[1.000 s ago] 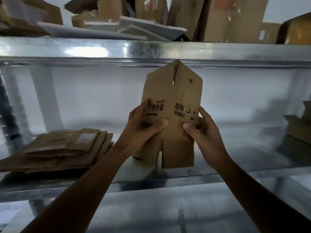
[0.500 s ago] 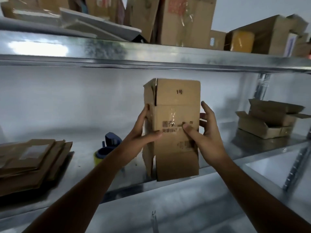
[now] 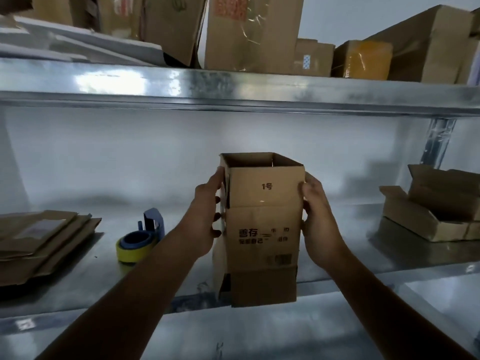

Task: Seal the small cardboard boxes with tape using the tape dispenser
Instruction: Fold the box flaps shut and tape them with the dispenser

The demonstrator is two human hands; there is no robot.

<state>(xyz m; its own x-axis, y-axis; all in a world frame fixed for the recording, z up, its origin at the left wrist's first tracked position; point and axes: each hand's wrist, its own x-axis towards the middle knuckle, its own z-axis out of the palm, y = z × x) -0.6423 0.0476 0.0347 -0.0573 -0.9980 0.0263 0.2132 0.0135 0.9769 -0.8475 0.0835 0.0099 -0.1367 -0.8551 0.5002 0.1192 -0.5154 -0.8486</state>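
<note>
A small cardboard box (image 3: pixel 262 229) with dark printing stands upright between my hands above the metal shelf (image 3: pixel 337 255), opened into a square tube, its top flaps up and its bottom flaps hanging loose. My left hand (image 3: pixel 207 216) grips its left side, fingers curled round the edge. On the right side my right hand (image 3: pixel 318 219) holds it, thumb at the front corner. A blue tape dispenser (image 3: pixel 141 236) with a yellow tape roll sits on the shelf, left of my left forearm.
A stack of flattened cardboard boxes (image 3: pixel 39 240) lies at the shelf's left. Open folded boxes (image 3: pixel 436 206) sit at the right by the upright post (image 3: pixel 439 141). The upper shelf (image 3: pixel 233 87) carries several larger cartons and white boards.
The flat folded box has been opened into a square tube and turned front-on. My view has swung right, bringing the tape dispenser and the right-hand boxes into sight.
</note>
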